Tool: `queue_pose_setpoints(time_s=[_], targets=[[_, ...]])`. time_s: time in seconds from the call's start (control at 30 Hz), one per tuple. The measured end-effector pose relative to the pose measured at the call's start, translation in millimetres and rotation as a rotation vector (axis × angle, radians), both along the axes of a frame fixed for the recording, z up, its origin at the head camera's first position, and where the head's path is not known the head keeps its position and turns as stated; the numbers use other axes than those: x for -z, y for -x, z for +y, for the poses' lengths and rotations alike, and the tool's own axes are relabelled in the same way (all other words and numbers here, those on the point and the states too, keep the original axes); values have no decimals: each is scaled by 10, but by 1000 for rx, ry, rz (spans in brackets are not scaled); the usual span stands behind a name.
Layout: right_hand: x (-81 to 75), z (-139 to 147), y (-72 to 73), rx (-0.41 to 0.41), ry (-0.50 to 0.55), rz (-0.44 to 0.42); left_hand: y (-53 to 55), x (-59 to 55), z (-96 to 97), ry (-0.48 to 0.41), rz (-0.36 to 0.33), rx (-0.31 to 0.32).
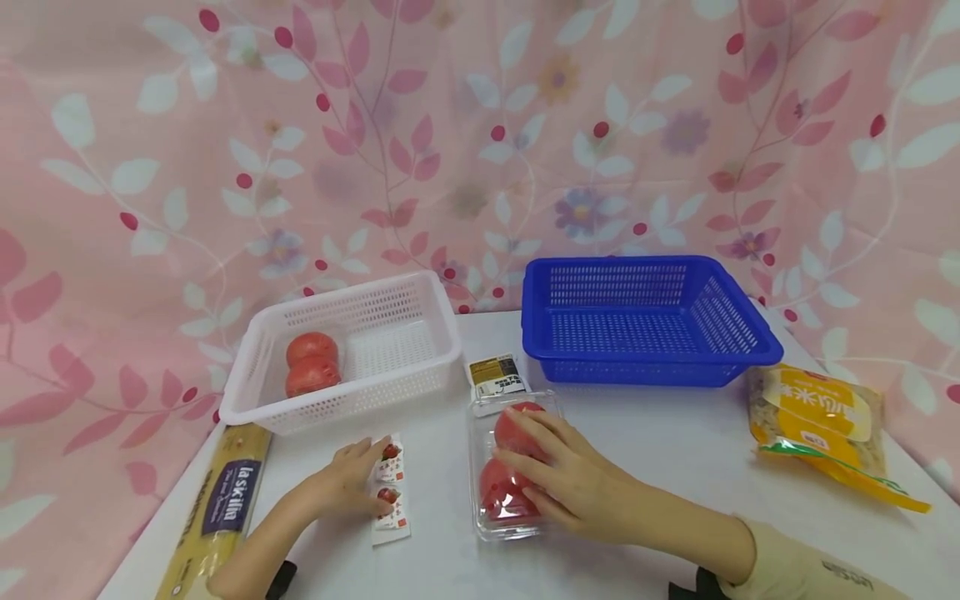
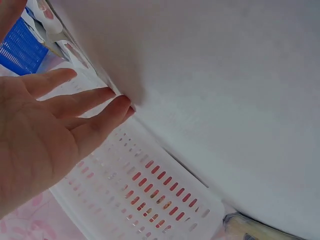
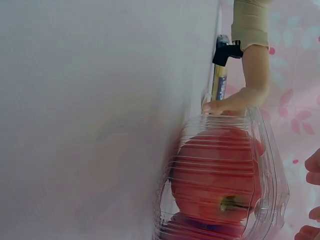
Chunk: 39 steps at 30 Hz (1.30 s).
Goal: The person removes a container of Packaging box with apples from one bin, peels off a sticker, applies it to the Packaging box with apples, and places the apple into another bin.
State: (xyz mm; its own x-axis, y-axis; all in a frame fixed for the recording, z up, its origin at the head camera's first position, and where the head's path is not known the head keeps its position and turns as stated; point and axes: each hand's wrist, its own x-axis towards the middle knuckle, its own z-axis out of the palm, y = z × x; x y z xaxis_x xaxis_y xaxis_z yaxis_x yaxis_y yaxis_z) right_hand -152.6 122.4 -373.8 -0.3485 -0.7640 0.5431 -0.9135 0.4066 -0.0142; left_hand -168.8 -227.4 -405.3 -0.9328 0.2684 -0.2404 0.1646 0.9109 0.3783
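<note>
A clear plastic box holds two red fruits; a brown stem in the right wrist view makes the nearer one look like an apple. Spread over the top of this box is my right hand; the right wrist view shows only its fingertips at the edge. My left hand rests by a strip of white sachets with strawberry pictures, fingers loosely extended and fingertips at its left side. In the left wrist view this hand has fairly straight fingers down near the table.
Two red fruits sit in a white basket at back left. A blue basket stands at back right. Between them lies a small packet. Spaghetti lies left, a yellow bag right.
</note>
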Motion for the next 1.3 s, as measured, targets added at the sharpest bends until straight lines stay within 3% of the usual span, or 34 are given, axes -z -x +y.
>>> queue_pose_setpoints(time_s=[0.23,0.43,0.57,0.7,0.93,1.3], targets=[[2,-21,-5,-39,22,19,42,33,23,-50,94,91],[10,-40,-19,-70,19,-4,44,44,25,-44,248,241],[5,-45,-39,-63,3,-42,23,27,38,-38,279,251],[12,-55,-43,-66,-7,-43,-14,16,26,-52,237,265],[28,-76,-37,-81,-4,7,-5,63,74,-115,143,429],[44,-84,-54,-96,-31,-21,168,68,138,-114,-18,370]])
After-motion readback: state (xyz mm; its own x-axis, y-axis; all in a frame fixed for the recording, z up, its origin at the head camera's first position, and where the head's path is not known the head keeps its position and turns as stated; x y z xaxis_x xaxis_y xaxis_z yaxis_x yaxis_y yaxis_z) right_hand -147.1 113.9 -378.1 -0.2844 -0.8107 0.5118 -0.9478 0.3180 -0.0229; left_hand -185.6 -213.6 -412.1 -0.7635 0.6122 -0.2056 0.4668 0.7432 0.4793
